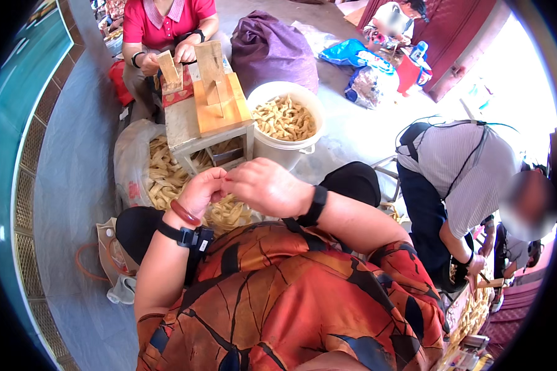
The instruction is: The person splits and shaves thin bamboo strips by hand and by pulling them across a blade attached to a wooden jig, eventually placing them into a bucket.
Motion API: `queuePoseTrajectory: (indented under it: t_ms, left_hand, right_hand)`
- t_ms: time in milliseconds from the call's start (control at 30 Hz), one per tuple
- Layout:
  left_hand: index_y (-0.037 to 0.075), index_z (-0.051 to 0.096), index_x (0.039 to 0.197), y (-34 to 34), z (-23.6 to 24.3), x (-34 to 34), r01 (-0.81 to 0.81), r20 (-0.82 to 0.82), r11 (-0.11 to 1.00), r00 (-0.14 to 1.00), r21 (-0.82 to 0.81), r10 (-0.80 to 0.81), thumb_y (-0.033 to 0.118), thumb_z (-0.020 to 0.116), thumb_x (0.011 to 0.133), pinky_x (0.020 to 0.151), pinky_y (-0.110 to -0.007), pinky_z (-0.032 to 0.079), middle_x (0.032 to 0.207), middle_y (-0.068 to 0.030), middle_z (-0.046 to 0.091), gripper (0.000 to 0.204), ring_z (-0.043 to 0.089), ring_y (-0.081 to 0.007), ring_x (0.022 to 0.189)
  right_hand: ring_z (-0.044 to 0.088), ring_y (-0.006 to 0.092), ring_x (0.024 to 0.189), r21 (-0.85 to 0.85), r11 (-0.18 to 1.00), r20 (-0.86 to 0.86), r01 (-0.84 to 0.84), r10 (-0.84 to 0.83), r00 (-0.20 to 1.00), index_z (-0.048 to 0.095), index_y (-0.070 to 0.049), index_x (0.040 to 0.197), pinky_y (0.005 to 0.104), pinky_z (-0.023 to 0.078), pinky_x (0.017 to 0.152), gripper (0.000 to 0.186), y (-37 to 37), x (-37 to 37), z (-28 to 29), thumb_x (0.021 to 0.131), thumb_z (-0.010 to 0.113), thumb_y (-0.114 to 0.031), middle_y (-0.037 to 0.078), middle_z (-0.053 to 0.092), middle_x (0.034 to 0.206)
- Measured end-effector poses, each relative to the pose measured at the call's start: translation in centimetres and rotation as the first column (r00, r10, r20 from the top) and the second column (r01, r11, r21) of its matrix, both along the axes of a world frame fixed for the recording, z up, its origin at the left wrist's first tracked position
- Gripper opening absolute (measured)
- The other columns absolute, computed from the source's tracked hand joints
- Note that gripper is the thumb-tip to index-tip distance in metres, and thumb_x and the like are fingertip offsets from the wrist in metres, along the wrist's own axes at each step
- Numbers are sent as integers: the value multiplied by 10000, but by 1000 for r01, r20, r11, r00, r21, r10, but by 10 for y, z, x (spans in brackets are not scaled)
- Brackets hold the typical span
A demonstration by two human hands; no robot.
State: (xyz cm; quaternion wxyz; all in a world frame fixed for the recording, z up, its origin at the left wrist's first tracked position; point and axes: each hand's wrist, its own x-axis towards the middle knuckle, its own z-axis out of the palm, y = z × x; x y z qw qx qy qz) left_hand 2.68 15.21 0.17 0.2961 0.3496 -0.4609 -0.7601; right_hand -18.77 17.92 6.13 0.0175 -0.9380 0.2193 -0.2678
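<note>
Far left, teal panel (0,185); grey floor (74,185) runs alongside. Near left, paper bag (108,250) on the floor. Clear plastic bag (132,164) next, pale strips (167,176) inside it, more just under my hands. Person in red shirt (170,21) sits far left, behind a small table (181,127) bearing a wooden board (234,117) with an upright plate. My left hand (198,193): fingertips drawn together, meeting my right hand (269,184), its fingers together, curled; can't tell if anything's pinched between. Right of table: white bucket (275,150) of strips, purple sack (272,52) behind. Far right: blue bag (346,52), maroon door (464,28). Right, person in striped shirt (467,154) bends over.
</note>
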Motion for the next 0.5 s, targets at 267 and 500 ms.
queuePoseTrajectory:
  t_ms: [267, 500]
  left_hand:
    - [92, 567, 935, 25, 11, 2, -16, -103, 999, 995, 37, 20, 117, 494, 923, 602, -177, 344, 746, 35, 540, 78, 480, -51, 677]
    - [87, 547, 874, 43, -21, 14, -194, -124, 980, 974, -36, 188, 249, 540, 955, 516, -178, 321, 738, 25, 522, 181, 427, -45, 607]
  right_hand:
    - [552, 228, 768, -115, 992, 41, -57, 62, 997, 531, -76, 833, 342, 455, 715, 125, -4, 1, -18, 737, 537, -154, 47, 532, 790]
    - [574, 238, 740, -103, 995, 99, 7, 3, 995, 514, -80, 830, 356, 447, 679, 183, -46, -14, -4, 670, 591, -125, 53, 555, 760]
